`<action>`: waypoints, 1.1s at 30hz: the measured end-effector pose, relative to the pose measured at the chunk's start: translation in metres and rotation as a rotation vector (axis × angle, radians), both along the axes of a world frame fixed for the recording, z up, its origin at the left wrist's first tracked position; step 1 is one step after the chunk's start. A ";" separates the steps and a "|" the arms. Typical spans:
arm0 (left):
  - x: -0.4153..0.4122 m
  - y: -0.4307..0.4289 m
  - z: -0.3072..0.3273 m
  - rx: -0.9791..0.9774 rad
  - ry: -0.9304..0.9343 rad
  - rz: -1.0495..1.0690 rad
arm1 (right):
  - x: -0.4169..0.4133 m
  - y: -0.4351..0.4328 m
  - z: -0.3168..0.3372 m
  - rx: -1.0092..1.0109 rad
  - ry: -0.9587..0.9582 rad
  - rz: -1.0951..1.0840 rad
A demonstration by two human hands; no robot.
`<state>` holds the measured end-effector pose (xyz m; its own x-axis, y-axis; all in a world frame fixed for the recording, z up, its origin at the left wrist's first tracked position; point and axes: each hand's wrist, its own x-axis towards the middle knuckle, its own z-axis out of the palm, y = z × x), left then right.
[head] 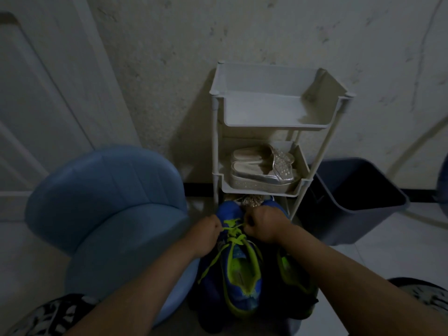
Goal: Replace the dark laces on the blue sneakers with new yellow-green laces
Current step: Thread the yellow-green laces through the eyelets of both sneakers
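Risk: uneven tension. The left hand (pixel 208 229) and right hand (pixel 264 224) both have their fingers curled tight, pinching the yellow-green lace (pixel 233 227) at the toe-end eyelets of the blue sneaker (pixel 242 267). It lies on the floor in front of the rack (pixel 218 132). A harder pull on one side would likely leave unequal ends, and the loose end trailing left could slip out of an eyelet.

Count:
- two hands
- two sneakers, the second sneaker (pixel 297 280) partly under the right forearm
- one lace visible
- two silver sandals (pixel 261 170)
- one bin (pixel 358 197)

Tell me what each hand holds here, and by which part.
Both grip the yellow-green lace: the left hand and the right hand each hold a strand at the front eyelets of the blue sneaker.
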<state>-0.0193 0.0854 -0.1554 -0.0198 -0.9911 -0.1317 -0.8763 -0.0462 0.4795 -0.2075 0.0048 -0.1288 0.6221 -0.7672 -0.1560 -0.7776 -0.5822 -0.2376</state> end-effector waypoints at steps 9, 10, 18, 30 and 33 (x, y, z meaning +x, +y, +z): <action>0.000 0.006 0.005 -0.080 0.174 0.070 | -0.005 0.000 0.007 0.031 -0.081 0.079; -0.002 0.006 0.006 -0.094 0.177 0.062 | -0.003 0.001 0.007 0.055 -0.099 0.098; -0.014 0.000 0.012 -0.141 0.025 -0.039 | 0.002 0.003 0.007 -0.042 -0.099 0.171; -0.021 -0.006 0.012 -0.043 -0.278 -0.145 | 0.012 0.006 -0.004 -0.036 0.012 0.201; -0.016 -0.007 0.015 0.016 -0.269 -0.079 | 0.011 0.005 -0.006 -0.022 -0.016 0.132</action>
<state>-0.0352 0.0782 -0.1404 -0.0589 -0.9856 -0.1584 -0.9731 0.0213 0.2293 -0.1968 0.0095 -0.1344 0.7199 -0.6819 -0.1294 -0.6903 -0.6840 -0.2358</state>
